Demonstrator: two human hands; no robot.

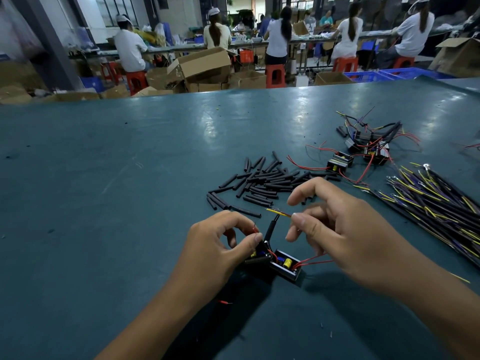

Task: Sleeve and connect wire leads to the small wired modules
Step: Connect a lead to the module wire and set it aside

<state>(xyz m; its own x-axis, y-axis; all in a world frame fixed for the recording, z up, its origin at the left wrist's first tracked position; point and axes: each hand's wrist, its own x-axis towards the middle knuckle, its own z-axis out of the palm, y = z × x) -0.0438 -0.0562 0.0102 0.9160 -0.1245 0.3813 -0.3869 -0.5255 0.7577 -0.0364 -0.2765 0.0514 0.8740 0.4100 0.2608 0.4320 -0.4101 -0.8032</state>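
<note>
Our left hand [220, 245] pinches a red lead at the modules [283, 263] on the near worktop [130, 178], while our right hand [335, 224] pinches the yellow wire [279, 212]. Honestly, that black sleeve [270, 229] could slide off if we tug.

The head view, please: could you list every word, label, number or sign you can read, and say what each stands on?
None can be read.
The small modules between the left hand and right hand show no legible marking.
Cardboard boxes behind the table: any print is too blurred to read.
The black sleeves are plain.
</note>
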